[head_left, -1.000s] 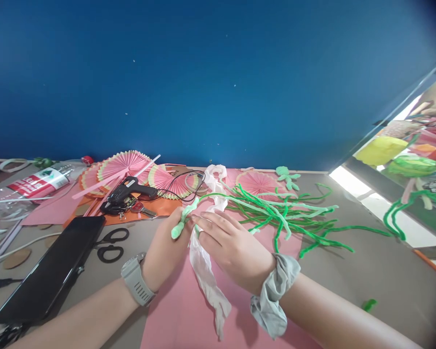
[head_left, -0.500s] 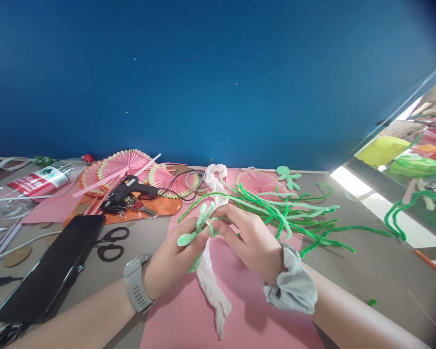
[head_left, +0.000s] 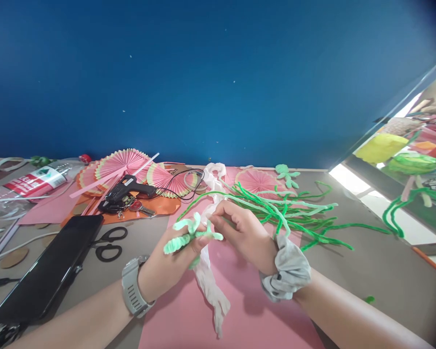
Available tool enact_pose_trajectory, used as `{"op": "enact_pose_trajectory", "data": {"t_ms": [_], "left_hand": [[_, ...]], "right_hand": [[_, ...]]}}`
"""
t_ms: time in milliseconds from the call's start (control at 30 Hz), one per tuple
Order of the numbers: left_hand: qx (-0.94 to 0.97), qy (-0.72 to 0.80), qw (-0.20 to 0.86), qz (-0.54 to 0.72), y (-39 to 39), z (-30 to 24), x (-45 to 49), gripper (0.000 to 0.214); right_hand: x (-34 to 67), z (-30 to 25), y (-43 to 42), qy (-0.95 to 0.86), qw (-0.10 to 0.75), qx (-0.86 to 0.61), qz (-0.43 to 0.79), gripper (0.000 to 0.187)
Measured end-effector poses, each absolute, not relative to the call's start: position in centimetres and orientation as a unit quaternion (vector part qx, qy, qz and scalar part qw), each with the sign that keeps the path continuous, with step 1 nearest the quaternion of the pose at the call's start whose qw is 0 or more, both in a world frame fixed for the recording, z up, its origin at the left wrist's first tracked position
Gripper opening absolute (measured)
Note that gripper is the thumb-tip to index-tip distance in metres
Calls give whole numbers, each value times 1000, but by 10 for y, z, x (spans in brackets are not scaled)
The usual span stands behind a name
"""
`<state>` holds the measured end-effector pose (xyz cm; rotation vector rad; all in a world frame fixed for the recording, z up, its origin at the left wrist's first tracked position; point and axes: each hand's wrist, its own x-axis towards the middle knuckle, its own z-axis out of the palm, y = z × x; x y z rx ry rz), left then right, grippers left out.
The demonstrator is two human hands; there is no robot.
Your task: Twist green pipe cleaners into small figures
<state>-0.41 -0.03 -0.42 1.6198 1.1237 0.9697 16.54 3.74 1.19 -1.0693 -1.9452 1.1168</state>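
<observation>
My left hand point(head_left: 170, 269), a grey watch on its wrist, is closed round a pale green pipe-cleaner piece point(head_left: 189, 233) with curled ends. My right hand point(head_left: 241, 232), a grey scrunchie on its wrist, pinches the same piece at its right end. A strip of white crinkled tissue point(head_left: 210, 286) hangs from between the hands onto a pink paper sheet point(head_left: 247, 310). A long green stem point(head_left: 192, 202) arcs from the hands toward a pile of green pipe cleaners point(head_left: 290, 213).
Left of the hands lie black scissors point(head_left: 109, 242), a black flat case point(head_left: 47, 271), a black glue gun point(head_left: 127, 189) with keys, pink folded paper fans point(head_left: 121, 162) and a plastic bottle point(head_left: 36, 179). A blue wall stands behind. A glass pane point(head_left: 396, 160) is at right.
Both hands have lifted off the pink sheet and drawn together. The pale green piece has been turned and bent in the fingers, and the right hand now pinches its end.
</observation>
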Motion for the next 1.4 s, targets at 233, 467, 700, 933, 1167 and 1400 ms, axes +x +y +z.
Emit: {"op": "enact_pose_trajectory", "data": {"t_ms": [233, 467, 700, 933, 1167, 1400], "left_hand": [[594, 510, 447, 433, 3, -9, -2, 16], [578, 554, 365, 475, 8, -4, -1, 15], [566, 592, 346, 458, 15, -11, -4, 21], [590, 596, 345, 421, 19, -15, -5, 27], [604, 529, 445, 396, 12, -14, -1, 27], [584, 422, 582, 377, -1, -7, 0, 28]], "right_hand": [[165, 8, 36, -798, 272, -458, 282, 19], [154, 6, 24, -888, 75, -454, 9, 24], [150, 16, 13, -909, 58, -408, -54, 20], [155, 21, 14, -910, 166, -371, -87, 19], [167, 24, 22, -885, 238, -395, 59, 20], [172, 16, 40, -802, 313, -416, 291, 9]]}}
